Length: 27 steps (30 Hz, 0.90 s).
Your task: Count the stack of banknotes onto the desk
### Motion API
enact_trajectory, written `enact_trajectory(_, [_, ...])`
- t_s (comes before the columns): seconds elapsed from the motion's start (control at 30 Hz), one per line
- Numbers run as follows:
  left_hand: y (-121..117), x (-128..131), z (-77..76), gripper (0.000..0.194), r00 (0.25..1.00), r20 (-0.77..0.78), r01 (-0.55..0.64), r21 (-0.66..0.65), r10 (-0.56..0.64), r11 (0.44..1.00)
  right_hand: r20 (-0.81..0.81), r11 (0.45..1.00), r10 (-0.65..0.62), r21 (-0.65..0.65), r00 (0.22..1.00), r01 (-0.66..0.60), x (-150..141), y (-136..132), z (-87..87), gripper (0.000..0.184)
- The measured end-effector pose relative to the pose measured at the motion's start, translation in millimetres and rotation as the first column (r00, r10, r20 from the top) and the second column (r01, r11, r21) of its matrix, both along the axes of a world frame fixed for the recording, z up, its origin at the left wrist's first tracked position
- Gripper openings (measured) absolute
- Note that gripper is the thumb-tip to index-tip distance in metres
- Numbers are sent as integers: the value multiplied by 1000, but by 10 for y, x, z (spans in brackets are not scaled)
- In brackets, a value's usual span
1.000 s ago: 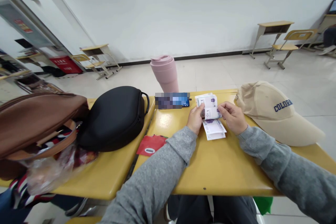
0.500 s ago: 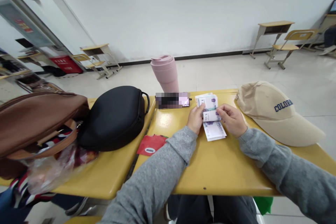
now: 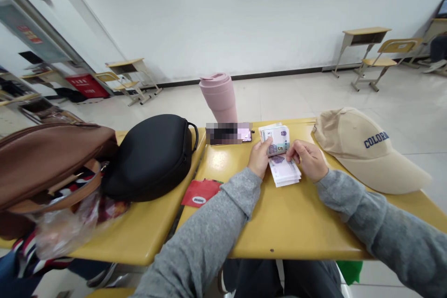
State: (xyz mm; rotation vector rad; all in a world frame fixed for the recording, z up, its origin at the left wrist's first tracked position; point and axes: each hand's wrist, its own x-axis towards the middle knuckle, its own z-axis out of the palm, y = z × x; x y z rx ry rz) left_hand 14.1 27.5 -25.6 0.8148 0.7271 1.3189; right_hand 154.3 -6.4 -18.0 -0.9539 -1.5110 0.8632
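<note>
My left hand (image 3: 260, 157) holds a wad of banknotes (image 3: 277, 139) upright over the yellow desk (image 3: 286, 223), thumb pressed on its face. Just to the right, my right hand (image 3: 307, 159) has its fingers curled, the fingertips pinching the top note where it lands on a small flat pile of notes (image 3: 284, 172) lying on the desk beneath both hands. Both arms wear grey sleeves.
A phone (image 3: 228, 133) and a pink lidded cup (image 3: 219, 98) stand behind the notes. A beige cap (image 3: 363, 149) lies at the right. A red packet (image 3: 200, 193) sits at the desk's left edge. A black case (image 3: 150, 156) and a brown bag (image 3: 49, 163) fill the neighbouring desk.
My right hand has drawn a note off the held wad and brought it down onto the flat pile. My left hand has stayed in place.
</note>
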Motion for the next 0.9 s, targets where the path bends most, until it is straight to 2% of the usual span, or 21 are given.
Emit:
enact_trajectory(0.07, [14, 3, -16, 40, 1000, 10, -6, -8, 6, 1000, 13, 1000, -14, 15, 1000, 14, 12, 16, -8, 48])
enact_trajectory(0.2, [8, 7, -11, 41, 1000, 24, 5, -22, -5, 1000, 91, 991, -129, 32, 987, 126, 40, 62, -25, 44])
enact_trajectory(0.4, [-13, 7, 21, 36, 1000, 8, 25, 4, -25, 1000, 102, 970, -238, -19, 966, 241, 60, 128, -60, 38])
enact_trajectory(0.6, [3, 7, -18, 30, 999, -11, 37, 11, -37, 999, 79, 964, -244, -89, 967, 250, 56, 153, -93, 36])
enact_trajectory(0.9, [9, 2, -21, 34, 999, -13, 38, 4, -38, 999, 80, 971, -218, -79, 973, 224, 57, 182, -138, 35])
